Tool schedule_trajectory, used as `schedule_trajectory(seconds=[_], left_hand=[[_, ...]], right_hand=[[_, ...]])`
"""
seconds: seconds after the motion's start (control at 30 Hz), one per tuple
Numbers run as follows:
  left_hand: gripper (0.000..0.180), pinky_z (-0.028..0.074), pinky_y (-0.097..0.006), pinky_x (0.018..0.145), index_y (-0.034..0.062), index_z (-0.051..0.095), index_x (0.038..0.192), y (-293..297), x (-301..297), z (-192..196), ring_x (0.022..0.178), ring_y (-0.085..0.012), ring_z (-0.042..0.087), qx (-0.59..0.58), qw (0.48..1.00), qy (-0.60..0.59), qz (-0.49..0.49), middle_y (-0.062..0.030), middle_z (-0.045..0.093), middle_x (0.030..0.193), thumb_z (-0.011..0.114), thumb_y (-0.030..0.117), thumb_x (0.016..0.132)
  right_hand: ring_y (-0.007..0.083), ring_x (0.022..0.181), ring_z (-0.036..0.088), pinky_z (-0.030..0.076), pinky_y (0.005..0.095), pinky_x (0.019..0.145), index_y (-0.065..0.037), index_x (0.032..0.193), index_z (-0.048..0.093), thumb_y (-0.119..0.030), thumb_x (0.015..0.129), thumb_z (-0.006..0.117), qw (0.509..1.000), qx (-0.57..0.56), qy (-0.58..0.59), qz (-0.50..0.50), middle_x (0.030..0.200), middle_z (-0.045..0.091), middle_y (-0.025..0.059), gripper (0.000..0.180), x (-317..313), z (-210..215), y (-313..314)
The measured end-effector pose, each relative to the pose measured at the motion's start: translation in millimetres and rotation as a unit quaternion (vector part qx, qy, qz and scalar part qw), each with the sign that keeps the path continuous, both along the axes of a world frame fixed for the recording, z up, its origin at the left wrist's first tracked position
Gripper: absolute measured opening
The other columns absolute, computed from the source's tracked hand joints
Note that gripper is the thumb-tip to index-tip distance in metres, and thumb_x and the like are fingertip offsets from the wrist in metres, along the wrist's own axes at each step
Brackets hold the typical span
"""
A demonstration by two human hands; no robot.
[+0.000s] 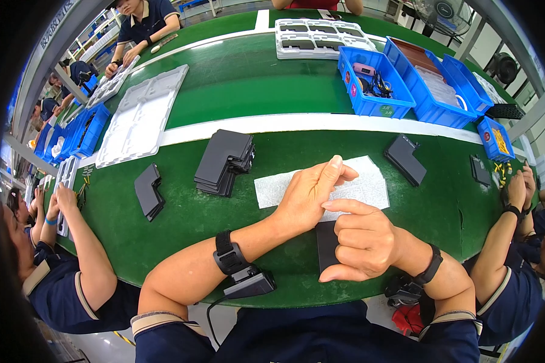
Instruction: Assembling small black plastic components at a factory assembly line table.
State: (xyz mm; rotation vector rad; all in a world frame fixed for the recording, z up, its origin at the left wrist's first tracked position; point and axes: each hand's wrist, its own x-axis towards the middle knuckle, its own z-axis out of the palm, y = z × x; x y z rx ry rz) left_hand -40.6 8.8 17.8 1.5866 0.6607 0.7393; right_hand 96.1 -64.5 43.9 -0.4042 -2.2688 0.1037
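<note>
Over a white cloth (284, 189), my left hand (309, 195) points right, fingers stretched out, with nothing visible in it. One digit is raised. Beside it my right hand (364, 245) has most fingers curled in; one extended finger touches or nearly touches the left hand. Whether the curled fingers hold anything is hidden. A dark flat panel (327, 245) lies under the right hand, partly covered by it. To the left are a stack of dark grey L-shaped plates (219, 157) and a smaller angled piece (146, 189). Another angled dark part (404, 160) lies to the right.
White moulded trays (142, 112) lie at the far left, another tray (309, 37) at the back. Blue bins (381, 109) with cables stand at the back right, near a small bin of yellow pieces (498, 142). Co-workers sit on both sides; straps with devices (248, 281) circle my forearms.
</note>
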Motion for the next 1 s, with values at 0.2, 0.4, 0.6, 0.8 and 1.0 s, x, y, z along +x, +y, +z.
schedule_trajectory(seconds=[0.2, 0.4, 0.6, 0.8, 1.0], left_hand=[[0.06, 0.045, -0.033, 0.084, -0.0015, 0.065, 0.102, -0.4, 0.3, 0.5, 0.095, -0.0209, 0.057, -0.007, 1.0, 0.001, 0.002, -0.0116, 0.065, 0.103, 0.026, 0.044, 0.101], [0.06, 0.045, -0.033, 0.084, -0.0013, 0.065, 0.102, -0.5, 1.1, -0.8, 0.095, -0.0209, 0.057, -0.008, 1.0, 0.001, 0.005, -0.0114, 0.065, 0.103, 0.026, 0.044, 0.101], [0.06, 0.045, -0.034, 0.084, -0.0013, 0.065, 0.102, -0.1, 0.8, -0.9, 0.094, -0.0209, 0.058, -0.005, 1.0, -0.001, 0.005, -0.0116, 0.065, 0.103, 0.026, 0.044, 0.101], [0.06, 0.045, -0.034, 0.084, -0.0013, 0.065, 0.102, -0.2, 0.9, -1.8, 0.094, -0.0208, 0.058, -0.006, 1.0, 0.002, 0.006, -0.0121, 0.065, 0.102, 0.026, 0.044, 0.101], [0.061, 0.045, -0.033, 0.084, -0.0009, 0.064, 0.104, 1.2, 0.5, 0.3, 0.096, -0.0207, 0.057, -0.027, 1.0, 0.002, 0.006, -0.0121, 0.065, 0.104, 0.024, 0.044, 0.101]], right_hand=[[0.0197, 0.049, 0.044, 0.048, 0.049, 0.091, -0.006, 0.049, 0.04, -0.028, 0.069, 0.079, 1.0, 0.007, 0.001, -0.006, 0.052, 0.033, 0.0024, 0.049, -0.2, -1.9, 0.4], [0.0204, 0.05, 0.046, 0.048, 0.0476, 0.092, -0.005, 0.049, 0.043, -0.026, 0.067, 0.08, 1.0, -0.001, -0.01, -0.01, 0.053, 0.035, 0.0029, 0.047, 0.5, 1.4, -0.7], [0.0202, 0.051, 0.046, 0.048, 0.047, 0.092, -0.005, 0.05, 0.043, -0.027, 0.067, 0.081, 1.0, 0.001, -0.018, -0.013, 0.053, 0.035, 0.003, 0.047, 0.5, 0.5, -0.3], [0.0208, 0.051, 0.045, 0.05, 0.0434, 0.083, -0.005, 0.05, 0.043, -0.028, 0.066, 0.081, 1.0, 0.009, -0.014, -0.015, 0.054, 0.035, 0.0034, 0.047, -0.5, 1.6, 0.5], [0.0218, 0.052, 0.042, 0.043, 0.0361, 0.06, -0.006, 0.051, 0.041, -0.027, 0.066, 0.081, 1.0, 0.0, -0.004, 0.002, 0.056, 0.034, 0.0033, 0.048, -0.5, -5.1, 2.0]])
